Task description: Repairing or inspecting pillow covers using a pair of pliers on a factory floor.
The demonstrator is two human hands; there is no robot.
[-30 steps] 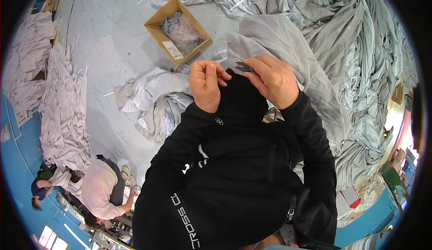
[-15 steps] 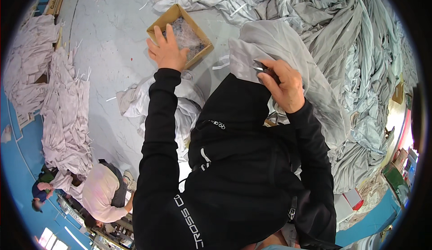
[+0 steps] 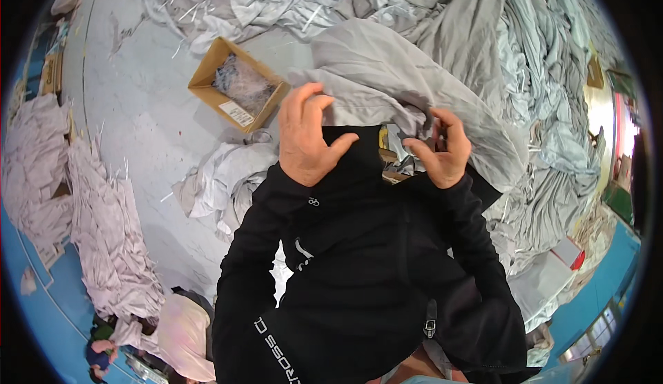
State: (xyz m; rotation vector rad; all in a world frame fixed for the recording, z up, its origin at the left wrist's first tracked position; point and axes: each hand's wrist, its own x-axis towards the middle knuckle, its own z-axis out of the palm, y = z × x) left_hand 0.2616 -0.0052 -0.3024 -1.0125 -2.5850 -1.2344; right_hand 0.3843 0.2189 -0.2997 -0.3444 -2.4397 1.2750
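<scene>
Head view, looking down: left hand [image 3: 307,135] raised, fingers spread and loosely curled, holding nothing. Right hand [image 3: 442,150] opposite, fingers apart and hooked, also holding nothing. Between and just beyond them, a soft, rumpled grey garment [image 3: 407,87] draped in smooth folds. Further left, on the pale floor, an open brown cardboard box [image 3: 238,83] of crinkled clear wrappers.

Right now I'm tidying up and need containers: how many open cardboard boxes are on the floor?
1: an open cardboard box lies on the grey floor, up-left of the left hand. More may be hidden under the grey fabric piles.
</scene>
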